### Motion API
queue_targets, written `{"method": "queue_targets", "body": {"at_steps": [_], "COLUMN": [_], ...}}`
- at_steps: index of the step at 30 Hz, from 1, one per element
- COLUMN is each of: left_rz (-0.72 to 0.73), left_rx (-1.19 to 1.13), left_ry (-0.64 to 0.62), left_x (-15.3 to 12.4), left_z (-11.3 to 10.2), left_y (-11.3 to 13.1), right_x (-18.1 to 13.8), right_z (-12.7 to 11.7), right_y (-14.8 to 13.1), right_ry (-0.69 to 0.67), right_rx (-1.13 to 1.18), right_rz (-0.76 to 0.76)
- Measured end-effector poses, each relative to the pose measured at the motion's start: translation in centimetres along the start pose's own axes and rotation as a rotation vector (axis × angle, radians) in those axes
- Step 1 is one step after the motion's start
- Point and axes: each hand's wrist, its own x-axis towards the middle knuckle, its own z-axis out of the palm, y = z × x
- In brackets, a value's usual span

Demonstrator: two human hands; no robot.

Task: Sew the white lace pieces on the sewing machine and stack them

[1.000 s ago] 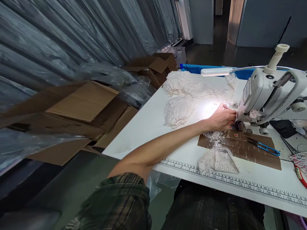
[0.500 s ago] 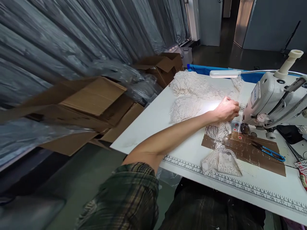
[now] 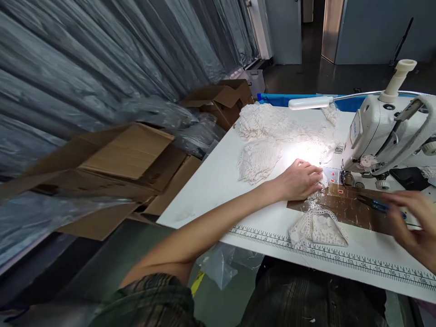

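My left hand (image 3: pixel 301 179) lies palm down on a strip of white lace (image 3: pixel 318 196), just left of the sewing machine's needle area. Its fingers are stretched out over the lace, which they partly hide. My right hand (image 3: pixel 413 225), somewhat blurred, hovers at the right with thumb and fingers apart. It partly covers the blue-handled thread snips (image 3: pixel 376 205) on the brown board (image 3: pixel 361 220). The white sewing machine (image 3: pixel 371 131) stands beyond both hands. A gathered lace piece (image 3: pixel 318 229) rests near the table's front edge.
Heaps of white lace (image 3: pixel 265 120) lie at the back of the table (image 3: pixel 211 186). A lamp (image 3: pixel 310 103) hangs over them. A printed ruler (image 3: pixel 340 259) follows the front edge. Open cardboard boxes (image 3: pixel 126 150) and clear plastic stand left of the table.
My left hand has come back from behind the needle area towards me and flattened onto the lace. My right hand has entered from the right, over the snips. The view has shifted slightly.
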Motion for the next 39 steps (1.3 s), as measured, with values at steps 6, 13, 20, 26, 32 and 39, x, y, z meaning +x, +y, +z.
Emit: {"method": "queue_targets", "body": {"at_steps": [6, 13, 20, 26, 32, 39], "left_rz": [0.001, 0.062, 0.079, 0.080, 0.062, 0.178], "left_rx": [0.056, 0.063, 0.051, -0.052, -0.074, -0.089], "left_ry": [0.026, 0.065, 0.063, 0.116, 0.172, 0.282], "left_x": [0.0, 2.0, 3.5, 3.7, 3.7, 3.6], "left_z": [0.9, 1.7, 1.9, 2.6, 3.2, 3.4], "left_y": [1.6, 2.0, 1.3, 0.3, 0.2, 0.2], "right_x": [2.8, 2.2, 2.1, 2.1, 2.1, 2.0], "right_z": [6.3, 6.4, 6.5, 6.8, 7.2, 7.1], "right_y": [-1.9, -1.9, -1.6, -1.3, -1.7, -1.9], "right_ry": [-0.206, -0.288, -0.267, -0.292, -0.275, -0.275], "right_rx": [0.067, -0.113, -0.198, -0.213, -0.296, -0.343], "right_rz": [-0.123, -0.101, -0.067, -0.014, 0.007, 0.000]}}
